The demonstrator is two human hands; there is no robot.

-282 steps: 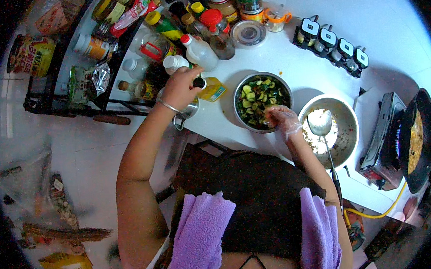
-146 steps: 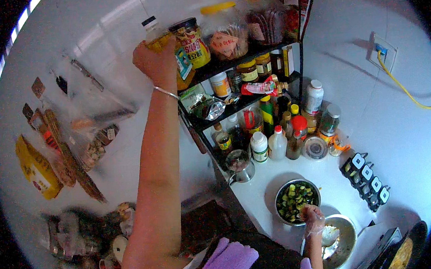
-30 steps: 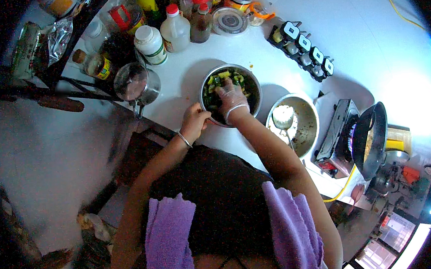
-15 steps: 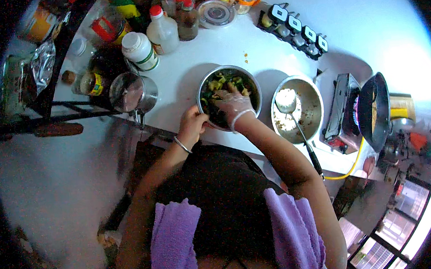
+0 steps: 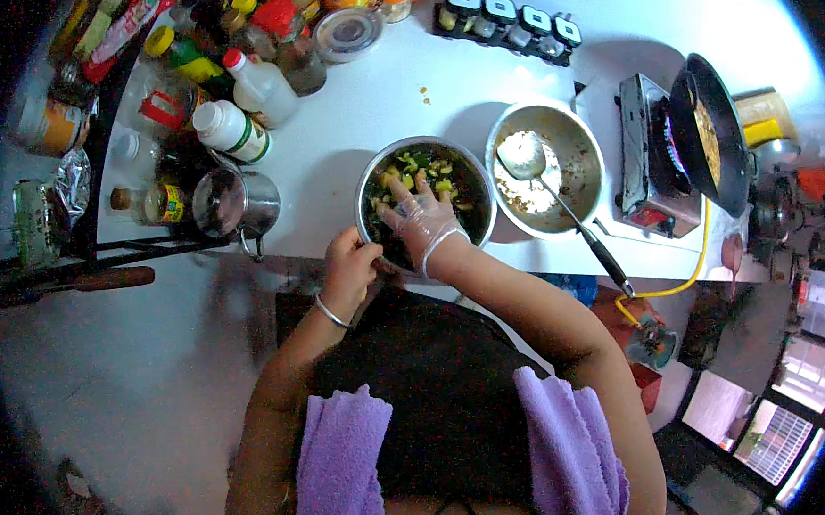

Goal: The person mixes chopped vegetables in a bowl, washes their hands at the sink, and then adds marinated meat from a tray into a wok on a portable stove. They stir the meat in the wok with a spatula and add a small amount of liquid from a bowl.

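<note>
A steel bowl (image 5: 492,205) of chopped green vegetables (image 5: 445,170) sits near the counter's front edge. My left hand (image 5: 345,266), bare with a bangle at the wrist, grips the bowl's near-left rim between thumb and fingers. Inside the bowl lies my right hand (image 5: 420,227), in a clear plastic glove, its fingers spread over the greens. To the right, a second steel bowl (image 5: 598,166) holds white crumbly food (image 5: 546,197). A ladle (image 5: 521,158) rests in it, its black handle leaning over the near rim.
Far left stand several bottles and jars, among them a white bottle (image 5: 233,133), with a steel pot (image 5: 263,205) nearer. A black seasoning rack (image 5: 507,30) is at the back. On the right, a wok (image 5: 723,158) tilts beside a gas stove (image 5: 657,158) with a yellow hose (image 5: 671,291).
My right hand's gloved fingers, earlier dug into the greens, are now spread out on top of them. My left hand stays on the rim. The whole view has shifted.
</note>
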